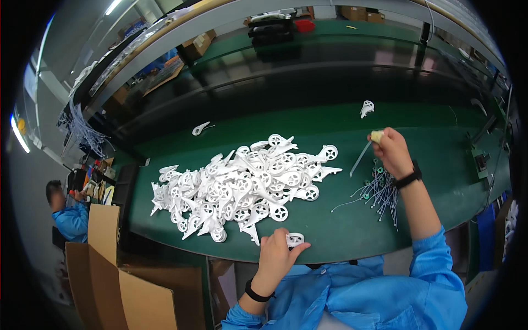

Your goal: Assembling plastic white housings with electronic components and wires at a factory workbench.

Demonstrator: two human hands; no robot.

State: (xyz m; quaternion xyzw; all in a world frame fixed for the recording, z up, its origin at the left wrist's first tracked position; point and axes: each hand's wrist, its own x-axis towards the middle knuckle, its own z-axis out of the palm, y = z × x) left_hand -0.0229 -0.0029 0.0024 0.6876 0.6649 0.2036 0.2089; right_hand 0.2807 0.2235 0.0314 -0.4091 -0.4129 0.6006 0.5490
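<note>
My left hand (276, 254) is at the table's front edge, its fingers closed around a white spoked plastic part (295, 240). My right hand (394, 153) is raised over the right side of the table. It pinches a small yellow piece (377, 136), and a long, thin pale strip (360, 159) slants down beside it; whether the two are joined I cannot tell. Just below that hand lies a bunch of thin grey-white wires (379, 192) with small green ends. Left of the wires spreads a large heap of similar white parts (242, 187), each with a spoked wheel shape and a pointed arm.
Single white parts lie apart at the back left (199, 129) and back right (367, 108) of the green table (324, 225). A green device (479, 160) stands at the right edge. Open cardboard boxes (104, 275) are at lower left. Another person (71, 217) sits far left.
</note>
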